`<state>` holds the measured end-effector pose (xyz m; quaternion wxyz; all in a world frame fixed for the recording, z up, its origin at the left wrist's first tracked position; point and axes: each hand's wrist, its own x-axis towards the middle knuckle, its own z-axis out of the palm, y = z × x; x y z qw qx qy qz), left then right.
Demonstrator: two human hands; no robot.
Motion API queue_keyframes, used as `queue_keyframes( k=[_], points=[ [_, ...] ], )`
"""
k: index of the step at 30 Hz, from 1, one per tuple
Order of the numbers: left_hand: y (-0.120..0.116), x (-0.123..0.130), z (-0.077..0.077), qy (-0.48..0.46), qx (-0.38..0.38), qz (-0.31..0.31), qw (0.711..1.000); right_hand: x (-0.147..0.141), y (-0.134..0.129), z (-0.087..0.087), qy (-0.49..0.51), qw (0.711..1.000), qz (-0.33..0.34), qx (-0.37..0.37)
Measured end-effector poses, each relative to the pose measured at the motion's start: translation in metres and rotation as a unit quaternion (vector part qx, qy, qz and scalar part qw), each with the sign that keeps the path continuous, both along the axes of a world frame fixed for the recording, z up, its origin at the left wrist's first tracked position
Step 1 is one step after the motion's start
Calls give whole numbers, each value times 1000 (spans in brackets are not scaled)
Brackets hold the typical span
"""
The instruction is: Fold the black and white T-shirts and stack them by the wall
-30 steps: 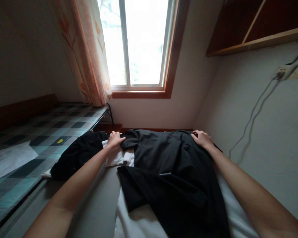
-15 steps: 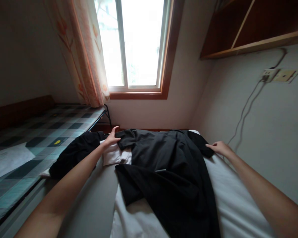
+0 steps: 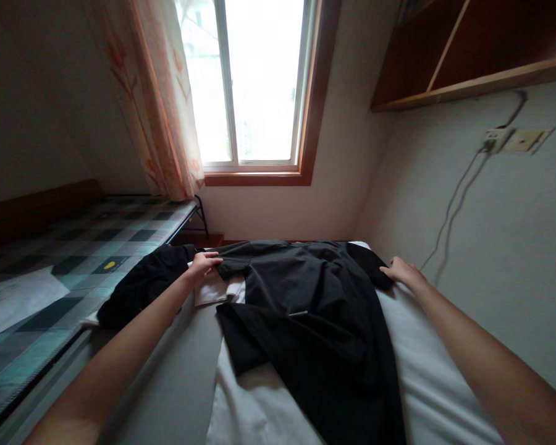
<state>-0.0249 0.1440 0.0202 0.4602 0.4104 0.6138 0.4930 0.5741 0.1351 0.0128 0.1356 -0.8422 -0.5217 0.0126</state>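
Note:
A black short-sleeved shirt lies spread on the white sheet, its far edge near the wall below the window. My left hand has its fingers closed on the end of the left sleeve. On the other side, the right sleeve's end is pinched by my right hand. The shirt's lower part is creased, with a flap of black cloth lying toward the left. White folded cloth shows beneath the left sleeve. Beside my left forearm is a bunched black garment.
To the left is a bed with a checked mattress and a paper sheet on it. A curtain hangs by the window. On the right wall are a shelf and a socket with a hanging cord.
My left hand's raised, spread fingers have come down and closed on the left sleeve, which is drawn out slightly leftward. My right hand keeps its pinch on the right sleeve.

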Motion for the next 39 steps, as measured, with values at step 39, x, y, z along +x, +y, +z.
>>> queue_keyframes(
  k=[39],
  points=[
    [-134, 16, 30, 184, 64, -348, 917, -215, -209, 56, 117, 814, 540, -181]
  ],
)
